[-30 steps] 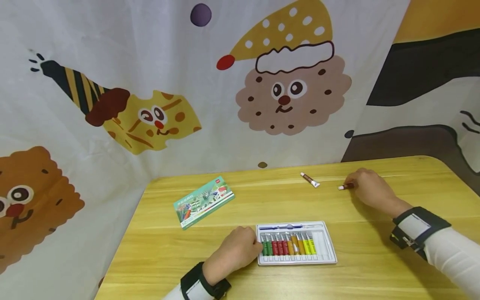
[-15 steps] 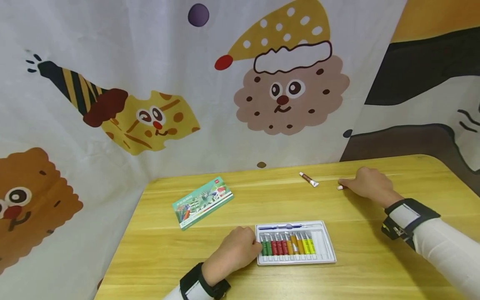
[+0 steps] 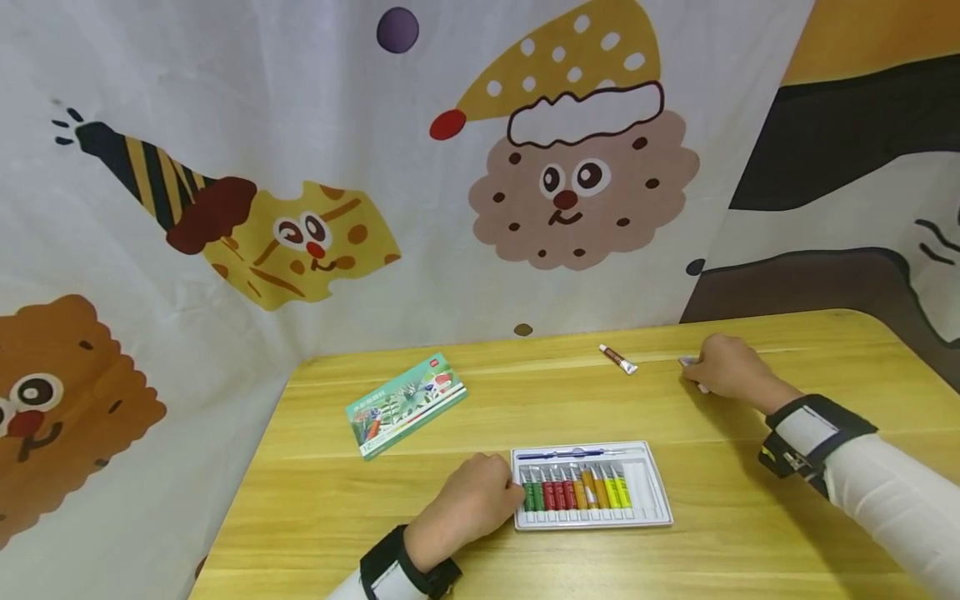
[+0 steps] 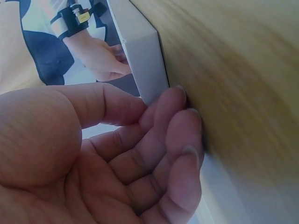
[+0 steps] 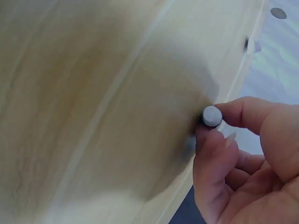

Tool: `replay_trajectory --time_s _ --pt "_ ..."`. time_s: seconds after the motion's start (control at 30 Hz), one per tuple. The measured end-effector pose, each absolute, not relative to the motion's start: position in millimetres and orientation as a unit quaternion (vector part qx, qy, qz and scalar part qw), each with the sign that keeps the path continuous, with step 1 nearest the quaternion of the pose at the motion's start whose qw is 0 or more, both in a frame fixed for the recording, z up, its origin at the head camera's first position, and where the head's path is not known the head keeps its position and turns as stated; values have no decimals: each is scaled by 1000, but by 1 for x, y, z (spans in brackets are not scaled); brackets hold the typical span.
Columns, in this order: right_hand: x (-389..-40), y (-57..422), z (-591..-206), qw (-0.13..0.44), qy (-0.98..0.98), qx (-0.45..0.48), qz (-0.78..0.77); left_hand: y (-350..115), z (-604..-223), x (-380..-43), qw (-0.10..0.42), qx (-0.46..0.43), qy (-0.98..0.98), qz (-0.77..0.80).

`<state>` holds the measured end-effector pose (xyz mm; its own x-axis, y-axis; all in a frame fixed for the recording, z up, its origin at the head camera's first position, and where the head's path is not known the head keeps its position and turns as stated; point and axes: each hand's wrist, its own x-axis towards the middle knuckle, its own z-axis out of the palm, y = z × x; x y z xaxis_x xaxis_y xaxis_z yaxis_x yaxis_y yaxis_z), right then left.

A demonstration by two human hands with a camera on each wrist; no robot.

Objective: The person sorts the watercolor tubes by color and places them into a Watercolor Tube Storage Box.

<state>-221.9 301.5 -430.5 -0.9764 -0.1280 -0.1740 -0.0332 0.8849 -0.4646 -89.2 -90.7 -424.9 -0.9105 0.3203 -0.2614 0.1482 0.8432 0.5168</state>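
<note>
Near the far right of the table, my right hand [image 3: 731, 367] pinches a small paint tube [image 3: 687, 362] between thumb and fingers. Its white cap [image 5: 212, 115] faces the camera in the right wrist view; the hand hides most of its body. A brown paint tube [image 3: 617, 358] with a white cap lies to the left of that hand. My left hand [image 3: 472, 504] grips the left edge of a white plastic tray [image 3: 592, 527], its thumb and index finger at the corner [image 4: 145, 70]. Green, red, orange and yellow tubes lie in a row in the tray, below a blue paintbrush [image 3: 562, 455].
A green paint box [image 3: 405, 406] with a plant picture lies at the back left of the wooden table [image 3: 420, 550]. Bare slots [image 3: 643, 492] show at the tray's right end. Behind the table's far edge hangs a white cloth [image 3: 420, 292] printed with cartoon biscuits.
My right hand has shifted slightly left and turned the tube, so its silver end now shows beyond the fingers and its cap points nearer me. The left hand and tray stay put.
</note>
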Motion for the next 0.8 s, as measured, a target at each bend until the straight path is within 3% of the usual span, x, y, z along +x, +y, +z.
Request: replay_trajectory --time_s 0.17,0.37,0.8 --pt "-215 294 -422 95 956 -52 -271 -91 -423 -89 169 126 944 253" --pt "-199 279 -410 132 919 -44 -370 -92 -422 -88 164 129 945 250" --pt "-136 235 -393 168 885 -56 -431 -91 -423 -88 173 124 943 255"
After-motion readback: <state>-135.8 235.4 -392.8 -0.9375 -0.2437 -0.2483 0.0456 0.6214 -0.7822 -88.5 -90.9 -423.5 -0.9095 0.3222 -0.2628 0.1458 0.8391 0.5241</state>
